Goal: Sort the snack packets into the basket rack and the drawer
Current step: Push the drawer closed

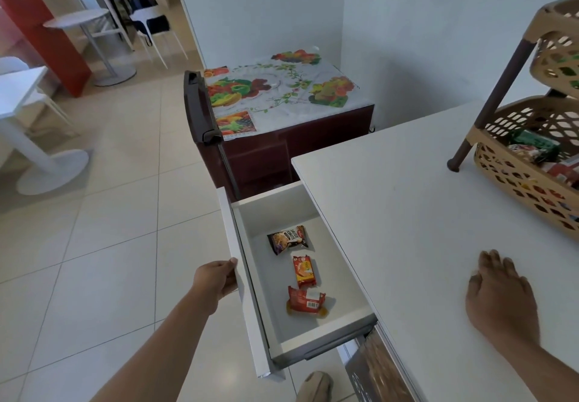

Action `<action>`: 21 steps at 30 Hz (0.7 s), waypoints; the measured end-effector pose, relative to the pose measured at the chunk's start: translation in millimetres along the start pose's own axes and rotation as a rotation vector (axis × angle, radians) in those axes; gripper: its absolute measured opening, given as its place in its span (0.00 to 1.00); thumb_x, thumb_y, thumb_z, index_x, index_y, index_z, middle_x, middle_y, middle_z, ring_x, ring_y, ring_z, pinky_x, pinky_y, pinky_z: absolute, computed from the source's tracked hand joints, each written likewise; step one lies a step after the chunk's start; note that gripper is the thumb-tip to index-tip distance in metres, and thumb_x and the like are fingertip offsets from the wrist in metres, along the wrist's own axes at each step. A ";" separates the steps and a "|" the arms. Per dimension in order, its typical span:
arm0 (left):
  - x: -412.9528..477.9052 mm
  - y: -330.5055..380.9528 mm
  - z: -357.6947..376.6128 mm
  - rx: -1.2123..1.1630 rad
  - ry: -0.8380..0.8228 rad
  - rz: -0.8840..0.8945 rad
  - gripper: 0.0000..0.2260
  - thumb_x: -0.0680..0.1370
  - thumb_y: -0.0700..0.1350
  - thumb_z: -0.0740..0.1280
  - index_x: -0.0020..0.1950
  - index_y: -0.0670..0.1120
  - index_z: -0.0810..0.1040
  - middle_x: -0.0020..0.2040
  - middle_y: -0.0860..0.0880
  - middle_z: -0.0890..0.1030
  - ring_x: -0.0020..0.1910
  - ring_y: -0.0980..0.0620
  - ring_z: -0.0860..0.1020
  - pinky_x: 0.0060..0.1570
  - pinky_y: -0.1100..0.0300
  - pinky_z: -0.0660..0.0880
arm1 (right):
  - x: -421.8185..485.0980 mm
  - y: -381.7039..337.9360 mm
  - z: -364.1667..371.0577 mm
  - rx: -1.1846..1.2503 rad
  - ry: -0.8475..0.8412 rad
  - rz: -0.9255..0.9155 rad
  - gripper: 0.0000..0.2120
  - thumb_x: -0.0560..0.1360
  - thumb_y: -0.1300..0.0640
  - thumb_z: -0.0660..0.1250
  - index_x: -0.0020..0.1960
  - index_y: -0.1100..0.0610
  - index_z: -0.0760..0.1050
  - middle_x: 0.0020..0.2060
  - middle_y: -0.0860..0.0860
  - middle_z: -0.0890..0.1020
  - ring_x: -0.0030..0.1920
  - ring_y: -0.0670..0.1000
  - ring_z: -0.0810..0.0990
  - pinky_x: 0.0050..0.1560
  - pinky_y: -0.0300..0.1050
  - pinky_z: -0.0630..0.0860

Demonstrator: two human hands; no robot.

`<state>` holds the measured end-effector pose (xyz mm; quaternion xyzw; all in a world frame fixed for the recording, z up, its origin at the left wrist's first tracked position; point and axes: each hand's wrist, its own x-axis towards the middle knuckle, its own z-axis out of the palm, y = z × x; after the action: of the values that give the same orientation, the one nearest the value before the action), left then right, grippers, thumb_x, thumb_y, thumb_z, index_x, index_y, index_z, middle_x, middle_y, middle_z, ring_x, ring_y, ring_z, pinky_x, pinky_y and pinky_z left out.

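The white drawer (247,276) stands pulled out under the counter. Three snack packets lie in a row inside it: a dark peanut packet (288,239), an orange biscuit packet (304,271) and a red packet (306,300). My left hand (216,279) grips the top edge of the drawer front. My right hand (498,295) rests flat on the white counter (407,207), fingers spread, holding nothing. The beige basket rack (529,182) stands at the counter's right, with several packets in its lower basket.
A small maroon fridge (282,145) with a fruit-print cover stands beyond the drawer against the wall. White tables and chairs stand at the far left on the tiled floor. My foot (315,386) shows below the drawer.
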<state>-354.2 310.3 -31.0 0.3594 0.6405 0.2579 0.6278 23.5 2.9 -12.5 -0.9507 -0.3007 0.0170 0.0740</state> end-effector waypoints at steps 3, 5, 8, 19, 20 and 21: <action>3.4 1.0 4.4 0.012 -0.036 -0.001 0.09 0.77 0.40 0.71 0.47 0.33 0.79 0.39 0.38 0.85 0.37 0.44 0.84 0.34 0.57 0.82 | -0.1 -0.4 -0.3 -0.012 -0.003 0.002 0.24 0.80 0.58 0.52 0.74 0.64 0.62 0.74 0.59 0.64 0.75 0.60 0.59 0.72 0.57 0.58; 5.4 1.6 8.6 0.024 -0.059 0.004 0.10 0.77 0.40 0.71 0.48 0.32 0.79 0.43 0.36 0.84 0.39 0.42 0.83 0.38 0.56 0.82 | -0.4 -0.4 0.2 -0.004 0.003 0.003 0.24 0.80 0.59 0.52 0.74 0.65 0.62 0.74 0.59 0.64 0.75 0.60 0.60 0.73 0.58 0.58; 5.7 -0.1 18.3 0.025 -0.093 0.010 0.11 0.77 0.41 0.71 0.48 0.32 0.79 0.43 0.37 0.84 0.40 0.43 0.84 0.37 0.56 0.82 | -0.4 -0.4 0.5 -0.003 0.008 -0.001 0.24 0.80 0.59 0.52 0.74 0.65 0.62 0.74 0.60 0.64 0.75 0.60 0.60 0.73 0.58 0.58; 4.2 3.2 63.8 0.093 -0.181 0.003 0.08 0.77 0.44 0.72 0.46 0.39 0.79 0.38 0.43 0.84 0.32 0.50 0.80 0.32 0.60 0.78 | 0.0 -1.2 0.9 -0.012 0.010 0.001 0.24 0.80 0.59 0.52 0.75 0.64 0.61 0.74 0.59 0.64 0.75 0.59 0.59 0.73 0.57 0.57; 4.3 3.7 67.9 0.104 -0.186 0.001 0.08 0.77 0.45 0.72 0.46 0.39 0.79 0.37 0.44 0.84 0.31 0.51 0.80 0.32 0.60 0.78 | 0.1 -1.6 0.8 -0.009 0.014 0.002 0.24 0.80 0.59 0.52 0.75 0.64 0.61 0.74 0.59 0.64 0.75 0.59 0.60 0.73 0.57 0.57; 4.4 4.6 71.7 0.115 -0.195 -0.001 0.08 0.77 0.45 0.72 0.46 0.39 0.79 0.37 0.44 0.84 0.31 0.52 0.80 0.32 0.60 0.78 | 0.0 -1.4 0.5 -0.007 0.018 0.003 0.24 0.80 0.59 0.52 0.75 0.64 0.61 0.74 0.59 0.64 0.75 0.59 0.60 0.73 0.57 0.57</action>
<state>-282.5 307.8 -35.8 0.4181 0.5902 0.1843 0.6655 22.6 4.1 -12.9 -0.9515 -0.2986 0.0073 0.0736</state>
